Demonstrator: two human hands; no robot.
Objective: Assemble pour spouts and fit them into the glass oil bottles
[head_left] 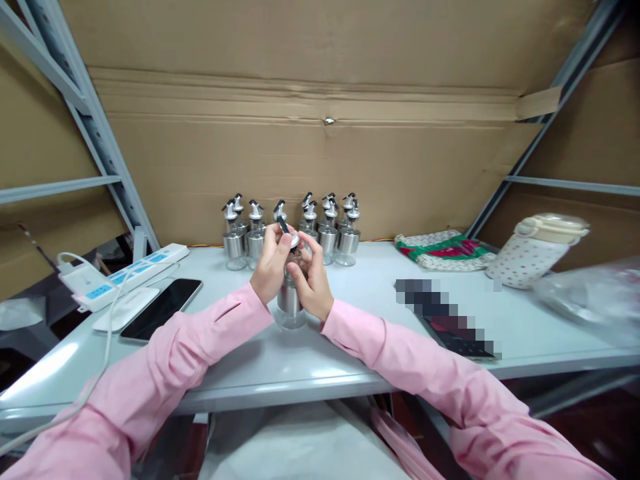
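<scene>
A glass oil bottle point(291, 301) with a steel band stands upright on the table before me. My left hand point(273, 262) is closed on the white pour spout point(289, 240) with its black lever, at the bottle's top. Around the neck, my right hand point(313, 279) grips the bottle just below the spout. Whether the spout is fully seated I cannot tell, since my fingers cover the joint. Behind my hands stand several like bottles point(327, 239), each with a spout on top.
To the left lie a power strip point(145, 270), a white cable point(111, 333) and a dark phone point(163, 310). On the right are a blurred-out dark device point(445, 320), a patterned cloth point(445, 250), a dotted cup point(533, 253) and a clear plastic bag point(595, 293). Cardboard point(320, 160) walls the back.
</scene>
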